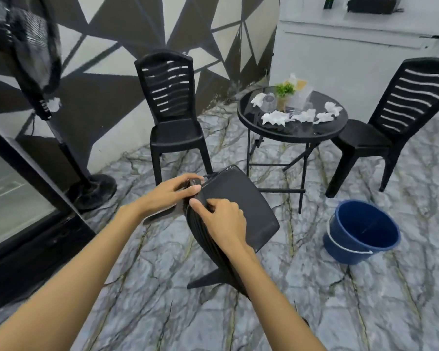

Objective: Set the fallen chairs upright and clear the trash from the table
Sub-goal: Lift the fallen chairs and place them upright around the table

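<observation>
two chairs (174, 105) (390, 127) stood upright by the round counter (249, 115), while both hands gripped the top of a third chair's (241, 206) backrest in the foreground, left hand (173, 192) clenched over the upper corner, right hand (222, 221) grasping the edge just below it. that chair seemed upright or nearly so, seat facing the counter, so the chair step looked almost done; whether all its legs were on the floor could not be told. next would likely be settling it, letting go, then gathering the crumpled tissues (276, 117) on the counter, perhaps into the blue bucket (360, 231) nearby on the floor.
</observation>
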